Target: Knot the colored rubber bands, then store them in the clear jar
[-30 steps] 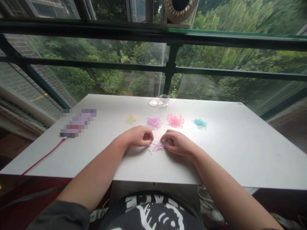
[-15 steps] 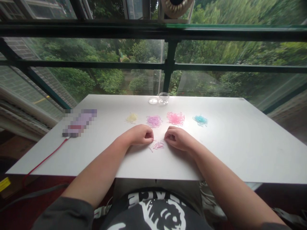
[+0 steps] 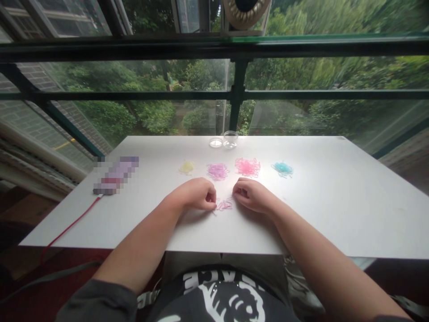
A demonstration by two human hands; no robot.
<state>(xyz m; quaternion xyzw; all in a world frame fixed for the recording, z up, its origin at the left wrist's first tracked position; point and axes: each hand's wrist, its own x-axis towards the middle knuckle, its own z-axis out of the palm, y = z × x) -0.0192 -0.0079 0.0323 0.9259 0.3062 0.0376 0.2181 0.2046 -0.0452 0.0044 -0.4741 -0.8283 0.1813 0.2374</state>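
A small loose heap of pink and light purple rubber bands (image 3: 225, 205) lies on the white table between my two hands. At its left edge my left hand (image 3: 200, 194) is closed in a pinch, its fingertips down at a thin rubber band. On the right, just above the heap, my right hand (image 3: 250, 193) has its fingers curled and pressed together; what they hold is too small to make out. Beyond the hands lie piles of yellow bands (image 3: 187, 167), purple bands (image 3: 217, 171), pink bands (image 3: 248, 167) and blue bands (image 3: 283, 168).
A clear round tub (image 3: 230, 141) and its lid (image 3: 216, 143) stand at the table's (image 3: 335, 214) far edge by the window. To the left lies a blurred-out purple device (image 3: 115, 175) with a red cable (image 3: 75, 220) running off the table edge.
My left hand has lowered its fingertips to the left edge of the small heap. My right hand stays closed in nearly the same place. The whole view has shifted slightly.
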